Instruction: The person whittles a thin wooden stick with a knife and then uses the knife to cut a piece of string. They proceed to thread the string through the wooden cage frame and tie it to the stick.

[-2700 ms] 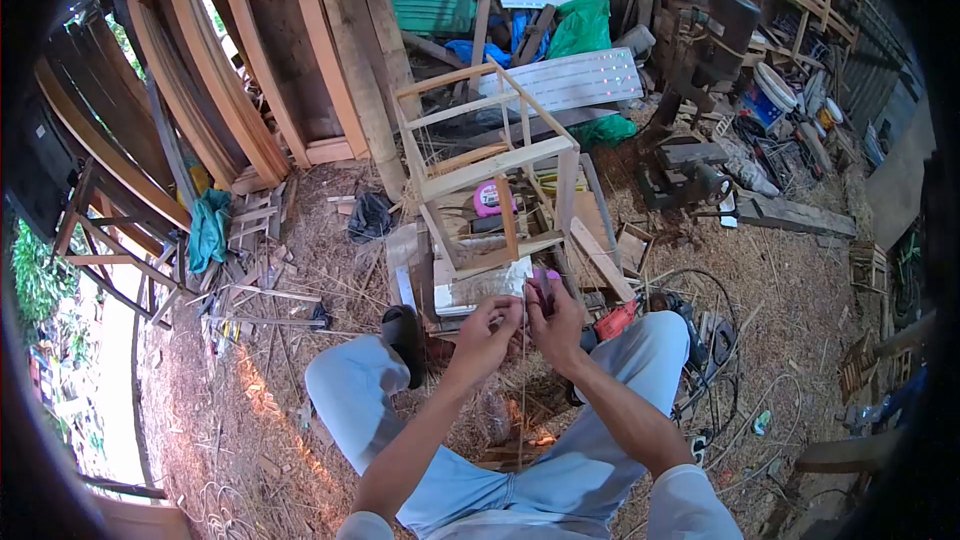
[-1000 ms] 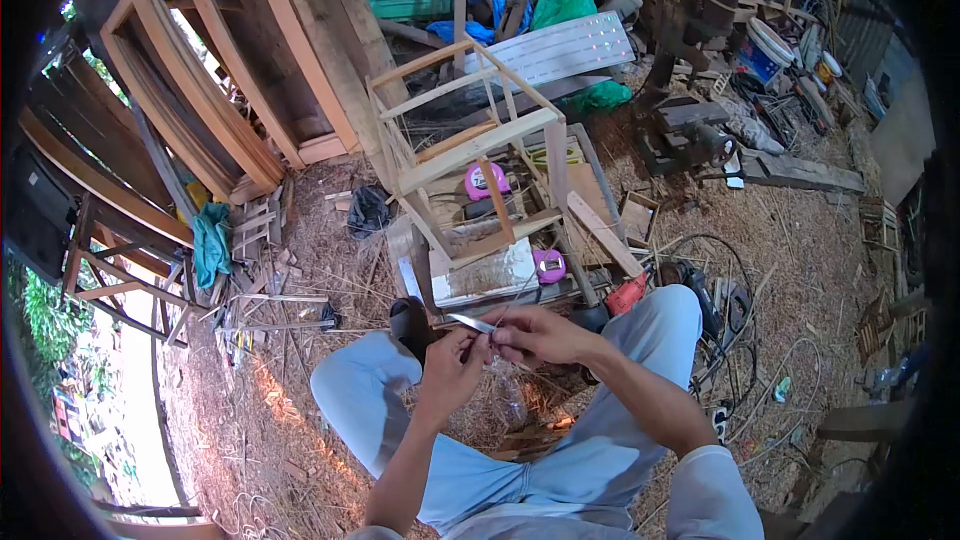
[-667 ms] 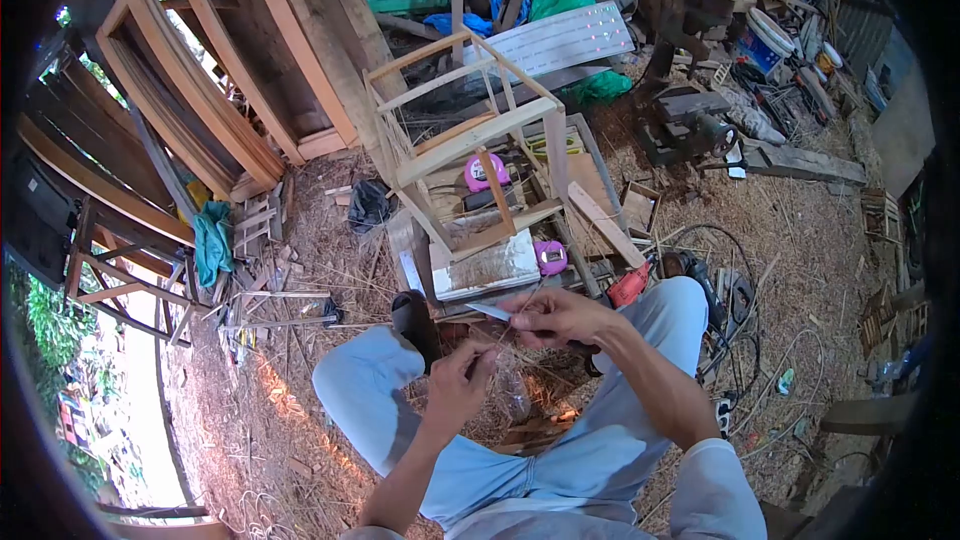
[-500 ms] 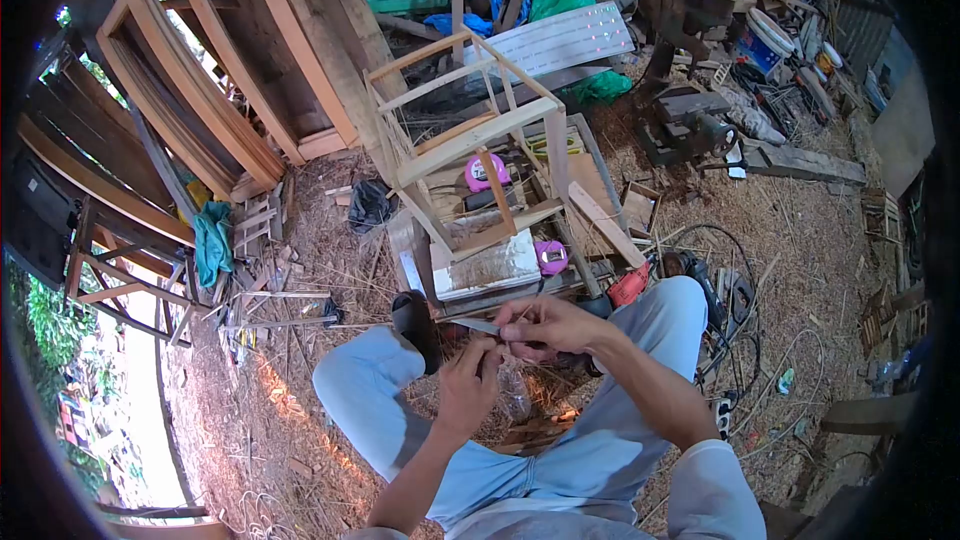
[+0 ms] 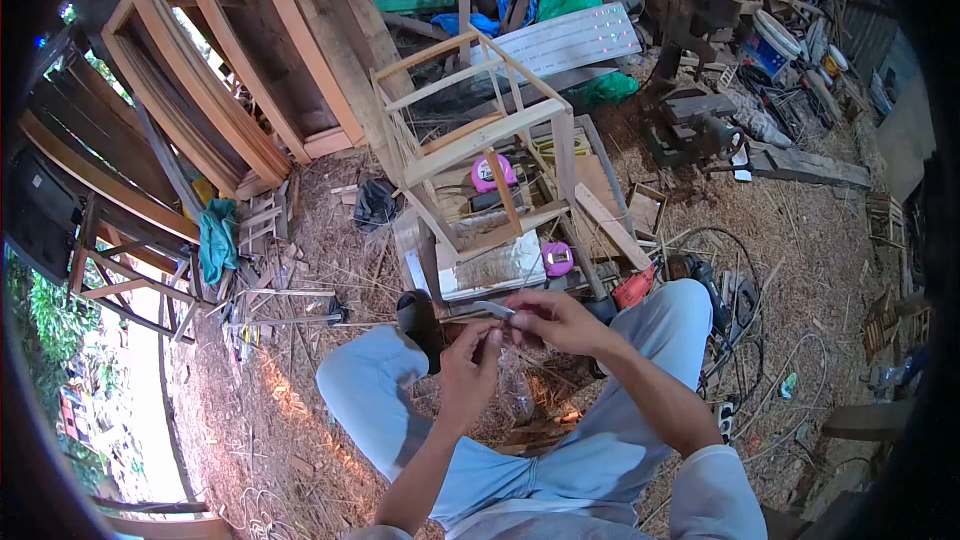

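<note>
My right hand is closed around a small knife, whose thin pale blade points up and left. Its handle is hidden in the fingers. My left hand is pinched shut just below and left of it, the fingertips almost touching the right hand's. Whatever the left fingers hold is too small to make out. Both hands are over the gap between my knees, in front of a low workbench. A wooden stool frame stands on that bench, beyond the hands.
Two pink tape measures lie on the bench. A red and black power tool with a cable rests by my right knee. Wooden frames lean at the left. Wood shavings and offcuts cover the ground.
The knife blade has swung from pointing left to pointing up and left. Both hands have shifted slightly and remain close together.
</note>
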A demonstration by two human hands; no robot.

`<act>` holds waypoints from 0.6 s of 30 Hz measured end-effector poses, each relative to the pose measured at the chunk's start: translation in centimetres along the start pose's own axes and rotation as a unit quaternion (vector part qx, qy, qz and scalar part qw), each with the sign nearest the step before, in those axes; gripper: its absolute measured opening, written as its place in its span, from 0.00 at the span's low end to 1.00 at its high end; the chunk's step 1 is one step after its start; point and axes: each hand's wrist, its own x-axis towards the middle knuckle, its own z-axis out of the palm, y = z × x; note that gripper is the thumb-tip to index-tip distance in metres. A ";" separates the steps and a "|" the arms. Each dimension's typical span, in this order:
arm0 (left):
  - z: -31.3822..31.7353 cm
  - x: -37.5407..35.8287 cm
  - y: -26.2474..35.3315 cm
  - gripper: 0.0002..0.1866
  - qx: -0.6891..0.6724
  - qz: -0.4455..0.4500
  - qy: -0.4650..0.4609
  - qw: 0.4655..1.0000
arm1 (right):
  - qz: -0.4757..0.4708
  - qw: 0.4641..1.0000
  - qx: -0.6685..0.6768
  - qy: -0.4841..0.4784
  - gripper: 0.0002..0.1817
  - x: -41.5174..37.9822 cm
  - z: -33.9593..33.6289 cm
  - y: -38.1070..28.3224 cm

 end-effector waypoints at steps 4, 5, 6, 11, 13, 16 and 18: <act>0.1 0.4 0.3 0.07 -0.059 -0.040 -0.002 0.997 | 0.021 0.983 -0.157 0.098 0.10 -0.1 -1.0 0.4; 0.1 0.4 -0.3 0.07 -0.059 -0.039 -0.004 0.997 | -0.035 0.967 -0.220 0.121 0.11 -0.3 -0.6 0.0; 0.0 0.6 -0.7 0.07 -0.075 -0.064 -0.031 0.995 | -0.036 0.967 -0.220 0.122 0.11 -0.3 -0.6 0.1; -0.7 0.4 -1.0 0.06 -0.061 -0.066 -0.115 0.989 | 0.010 0.982 -0.189 -0.003 0.13 -0.6 -0.9 -0.6; -1.0 0.0 -0.6 0.05 -0.118 -0.059 -0.157 0.979 | 0.075 0.978 -0.180 -0.070 0.12 -0.6 -1.9 -1.1; -0.8 -0.6 -0.8 0.05 -0.117 -0.059 -0.131 0.983 | 0.061 0.975 -0.210 -0.040 0.12 -0.7 -1.7 -1.5; -0.9 -0.8 -0.7 0.06 -0.119 -0.081 -0.124 0.982 | 0.045 0.977 -0.206 -0.031 0.11 -0.5 -1.6 -1.1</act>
